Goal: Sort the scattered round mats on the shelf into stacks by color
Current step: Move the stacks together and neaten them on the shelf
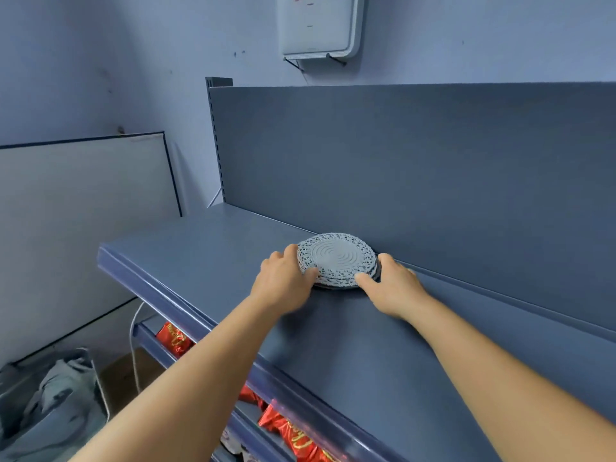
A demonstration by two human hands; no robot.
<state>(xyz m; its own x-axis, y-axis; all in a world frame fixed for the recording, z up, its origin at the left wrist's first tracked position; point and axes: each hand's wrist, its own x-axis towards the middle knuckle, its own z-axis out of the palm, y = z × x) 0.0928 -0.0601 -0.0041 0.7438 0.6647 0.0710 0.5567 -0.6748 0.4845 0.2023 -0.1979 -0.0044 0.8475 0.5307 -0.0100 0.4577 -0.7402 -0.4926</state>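
A stack of round lacy grey mats [337, 258] lies on the blue-grey shelf [213, 248], close to the back panel. Darker mat edges show at the bottom and right side of the pile. My left hand [283, 281] presses against the stack's left edge, with fingers curled around it. My right hand [390, 285] holds the stack's right and front edge, thumb touching the rim. Both hands clasp the same pile from opposite sides.
The shelf's back panel [416, 168] rises right behind the stack. Red packets [173, 340] sit on the lower shelf beneath. A white board [83, 201] leans at the left, and a white wall box [321, 26] hangs above. Crumpled bags [56, 398] lie on the floor.
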